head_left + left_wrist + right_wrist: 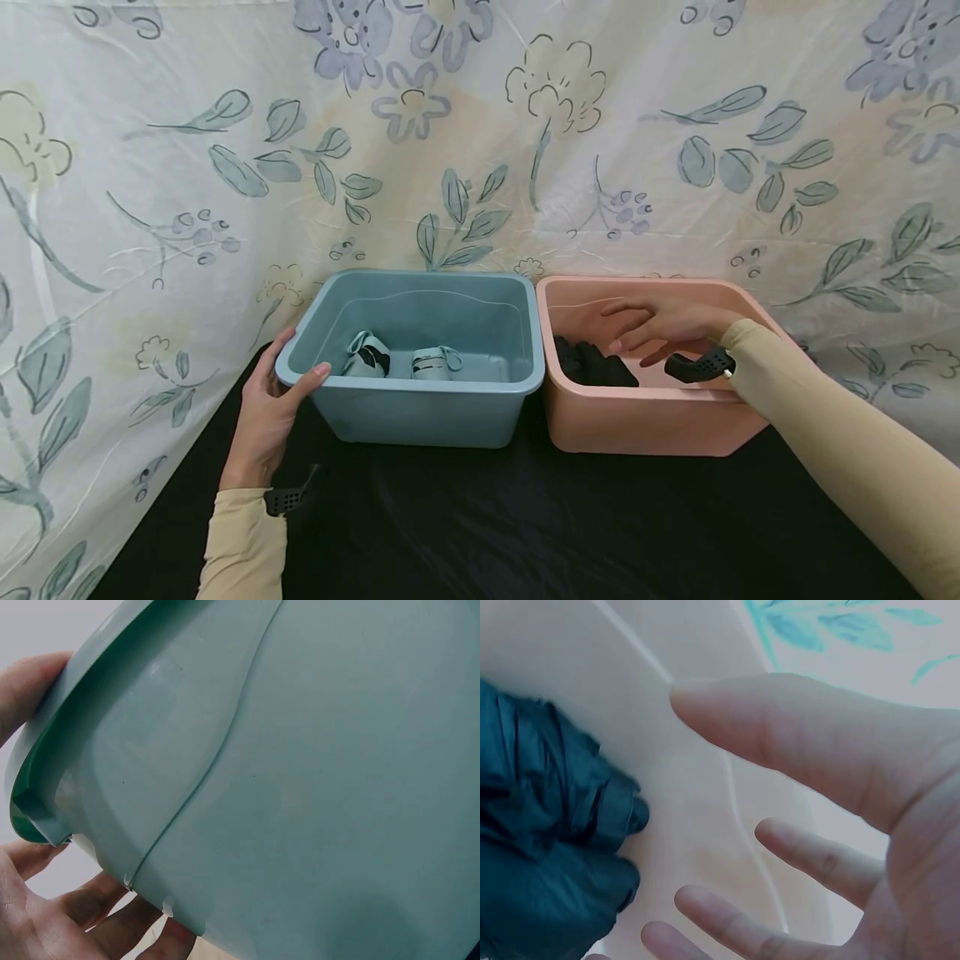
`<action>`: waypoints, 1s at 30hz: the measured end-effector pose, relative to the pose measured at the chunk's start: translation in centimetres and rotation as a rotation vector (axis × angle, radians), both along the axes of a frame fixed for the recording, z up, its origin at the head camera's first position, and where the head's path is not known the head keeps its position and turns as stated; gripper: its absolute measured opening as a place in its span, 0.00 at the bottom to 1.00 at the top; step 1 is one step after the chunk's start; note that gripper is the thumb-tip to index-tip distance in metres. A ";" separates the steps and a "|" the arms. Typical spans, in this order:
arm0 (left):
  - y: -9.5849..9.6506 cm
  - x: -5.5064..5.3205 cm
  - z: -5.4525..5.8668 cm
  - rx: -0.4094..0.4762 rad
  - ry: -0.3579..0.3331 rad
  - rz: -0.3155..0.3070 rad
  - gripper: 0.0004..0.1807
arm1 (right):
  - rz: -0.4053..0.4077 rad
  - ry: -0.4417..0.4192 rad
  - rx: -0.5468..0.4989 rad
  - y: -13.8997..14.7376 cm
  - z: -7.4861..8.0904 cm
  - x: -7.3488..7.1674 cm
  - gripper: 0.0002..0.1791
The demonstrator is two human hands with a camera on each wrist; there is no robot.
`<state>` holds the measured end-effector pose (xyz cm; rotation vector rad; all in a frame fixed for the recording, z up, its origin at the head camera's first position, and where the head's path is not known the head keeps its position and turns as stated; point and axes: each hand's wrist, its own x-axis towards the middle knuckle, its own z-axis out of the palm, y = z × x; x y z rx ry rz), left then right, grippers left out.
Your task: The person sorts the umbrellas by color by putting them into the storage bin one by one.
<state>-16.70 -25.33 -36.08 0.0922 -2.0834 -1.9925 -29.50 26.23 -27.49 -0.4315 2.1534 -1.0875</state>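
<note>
My left hand (267,408) grips the left corner of a blue plastic bin (435,415), thumb over the rim and fingers along the outer wall. Two small pale bundles with black markings and light blue loops lie inside it: the left bundle (367,358) and the right bundle (431,364). Over the inside of a pink plastic bin (645,423), my right hand (667,323) is spread with nothing between its fingers. Black bundles of gathered, slightly shiny material (592,365) lie at that bin's left end, just beyond the fingertips; in the right wrist view they sit apart from the thumb.
Both bins stand side by side on a black cloth surface (450,517), their rims close together. A pale floral cloth (465,225) hangs right behind them and spreads along the left side.
</note>
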 end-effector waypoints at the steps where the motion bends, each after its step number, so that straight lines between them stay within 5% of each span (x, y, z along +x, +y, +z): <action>1: 0.0 0.0 0.0 0.002 0.001 0.000 0.45 | -0.017 0.008 -0.011 -0.1 0.2 0.3 0.47; 10: 0.1 -0.1 0.0 -0.002 0.001 -0.003 0.45 | -0.065 0.134 -0.111 0.1 1.3 3.3 0.44; 20: 0.2 0.0 0.1 -0.014 0.002 0.001 0.44 | -0.067 0.388 -0.198 0.9 2.8 7.5 0.35; 30: 0.2 0.0 0.0 -0.025 0.013 0.013 0.44 | -0.078 0.328 -0.375 1.6 3.0 12.3 0.33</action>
